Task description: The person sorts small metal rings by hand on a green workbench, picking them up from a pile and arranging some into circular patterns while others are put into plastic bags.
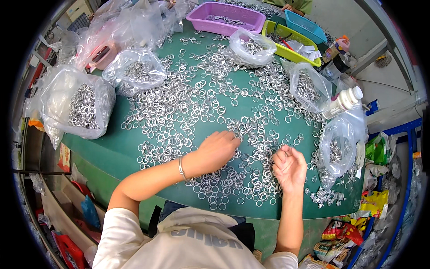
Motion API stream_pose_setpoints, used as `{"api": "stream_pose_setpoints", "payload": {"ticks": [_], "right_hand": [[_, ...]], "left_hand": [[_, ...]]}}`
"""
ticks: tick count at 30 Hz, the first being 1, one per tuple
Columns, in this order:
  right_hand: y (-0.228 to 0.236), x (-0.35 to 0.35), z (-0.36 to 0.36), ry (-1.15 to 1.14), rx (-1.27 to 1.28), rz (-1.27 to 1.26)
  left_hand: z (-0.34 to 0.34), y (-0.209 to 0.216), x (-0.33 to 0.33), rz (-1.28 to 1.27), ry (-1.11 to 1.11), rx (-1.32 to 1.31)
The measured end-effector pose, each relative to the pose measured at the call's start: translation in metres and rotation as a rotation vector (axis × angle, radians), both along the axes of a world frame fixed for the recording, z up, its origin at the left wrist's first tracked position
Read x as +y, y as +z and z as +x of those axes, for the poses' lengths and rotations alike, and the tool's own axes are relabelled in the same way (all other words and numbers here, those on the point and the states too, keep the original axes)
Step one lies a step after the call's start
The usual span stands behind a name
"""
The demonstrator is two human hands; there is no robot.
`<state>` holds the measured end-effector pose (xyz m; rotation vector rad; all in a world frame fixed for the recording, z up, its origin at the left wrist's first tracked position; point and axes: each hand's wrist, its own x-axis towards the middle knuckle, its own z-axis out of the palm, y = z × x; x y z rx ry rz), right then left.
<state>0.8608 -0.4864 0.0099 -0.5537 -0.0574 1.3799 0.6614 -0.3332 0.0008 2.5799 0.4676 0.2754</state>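
Silver metal rings [208, 119] lie spread in heaps over a green tabletop [134, 172]. In the middle of them is my left hand [219, 150], back upward, its fingers bent and drawn together at a pile; whatever is between the fingertips is hidden. My right hand [290, 169] is turned palm up a little to the right, just above the rings, with fingers curled in and thumb against the forefinger. Anything inside it is too small to name. Small silver pieces [326, 197] form a cluster to its lower right.
Clear bags of rings stand at the left [85, 107] and right [338, 150]. Purple [226, 28], lime-green [291, 51] and blue [307, 28] baskets line the far side. A white bottle [344, 102] leans at the right. Another person's hand [289, 7] shows at the far end.
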Motion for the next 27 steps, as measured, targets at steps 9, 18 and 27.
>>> {"api": "stream_pose_setpoints", "payload": {"ticks": [9,18,27], "right_hand": [[-0.011,0.051,-0.032,0.023,-2.216,-0.514],[-0.008,0.044,-0.026,0.034,-2.176,-0.476],[-0.009,0.046,-0.016,-0.044,-2.053,-0.461]], "left_hand": [[0.047,-0.024,0.013,0.164,-0.011,-0.218],[0.003,-0.008,0.012,0.079,-0.022,-0.135],[0.007,-0.004,0.025,0.083,0.084,-0.171]]}}
